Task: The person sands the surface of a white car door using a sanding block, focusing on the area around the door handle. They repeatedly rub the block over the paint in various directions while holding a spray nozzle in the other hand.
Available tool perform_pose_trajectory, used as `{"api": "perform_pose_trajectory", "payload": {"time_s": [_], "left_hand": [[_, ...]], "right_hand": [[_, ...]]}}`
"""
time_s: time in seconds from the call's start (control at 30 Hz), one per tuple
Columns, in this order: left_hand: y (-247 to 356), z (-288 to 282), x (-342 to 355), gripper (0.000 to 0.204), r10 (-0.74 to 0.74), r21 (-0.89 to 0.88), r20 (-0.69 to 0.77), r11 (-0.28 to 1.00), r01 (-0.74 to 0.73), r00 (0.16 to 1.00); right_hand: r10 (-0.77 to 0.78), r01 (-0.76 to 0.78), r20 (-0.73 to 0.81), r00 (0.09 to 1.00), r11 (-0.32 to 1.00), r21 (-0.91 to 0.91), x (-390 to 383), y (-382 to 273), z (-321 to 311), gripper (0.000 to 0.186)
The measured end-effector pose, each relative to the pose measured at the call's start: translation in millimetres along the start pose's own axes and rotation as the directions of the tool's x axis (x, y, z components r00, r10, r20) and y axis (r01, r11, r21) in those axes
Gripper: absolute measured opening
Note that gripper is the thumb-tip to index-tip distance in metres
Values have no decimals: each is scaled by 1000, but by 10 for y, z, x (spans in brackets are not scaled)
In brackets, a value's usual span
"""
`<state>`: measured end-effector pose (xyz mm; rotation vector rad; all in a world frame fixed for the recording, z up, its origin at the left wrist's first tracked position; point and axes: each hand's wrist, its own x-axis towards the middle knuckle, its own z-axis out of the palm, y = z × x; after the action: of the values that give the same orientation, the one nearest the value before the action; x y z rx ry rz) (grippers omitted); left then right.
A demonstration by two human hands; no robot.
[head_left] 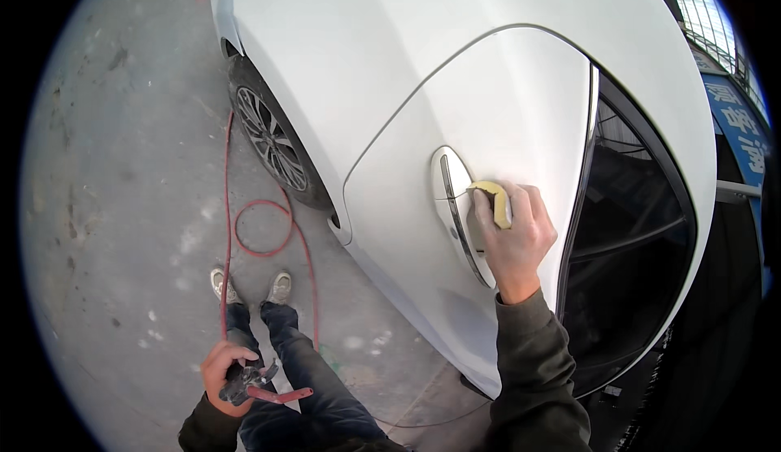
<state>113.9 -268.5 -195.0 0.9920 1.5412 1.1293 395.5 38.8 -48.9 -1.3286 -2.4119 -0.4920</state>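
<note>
My right hand (527, 240) is closed around a bent yellow sanding sponge with a dark face (502, 208). It is up against the silvery door handle (449, 177) on the rear door (390, 187) of a white car. The fingers hide part of the handle, and the contact between sponge and paint is not fully visible. Low at my left side, my left hand (218, 371) grips a dark air tool (242, 383). A short red tube (281, 395) sticks out of the tool; its working end is hard to make out.
A red air hose (262, 202) loops over the grey concrete floor (138, 208) by the rear wheel (272, 139). My shoes (279, 287) stand close to that loop. Dark side glass (626, 208) borders the door on the right. A blue sign (736, 118) hangs beyond the car.
</note>
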Motion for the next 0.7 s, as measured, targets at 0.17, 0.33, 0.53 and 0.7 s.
{"api": "perform_pose_trajectory", "payload": {"time_s": [0.17, 0.33, 0.53, 0.7], "left_hand": [[-319, -179, -50, 40, 61, 48, 33, 997, -63, 998], [-581, -310, -89, 44, 56, -9, 23, 998, -56, 998], [-628, -367, -103, 64, -30, -46, -3, 999, 29, 1000], [-627, -338, -63, 54, -64, -102, -14, 993, 62, 998]], "right_hand": [[-67, 66, -32, 997, 997, -30, 5, -50, 122, 25], [-207, 209, 29, 978, 974, -90, 77, -81, 210, 29], [-253, 270, 194, 948, 961, -63, 41, -96, 13, 29], [-294, 307, 153, 944, 948, -76, 210, -72, 136, 26]]}}
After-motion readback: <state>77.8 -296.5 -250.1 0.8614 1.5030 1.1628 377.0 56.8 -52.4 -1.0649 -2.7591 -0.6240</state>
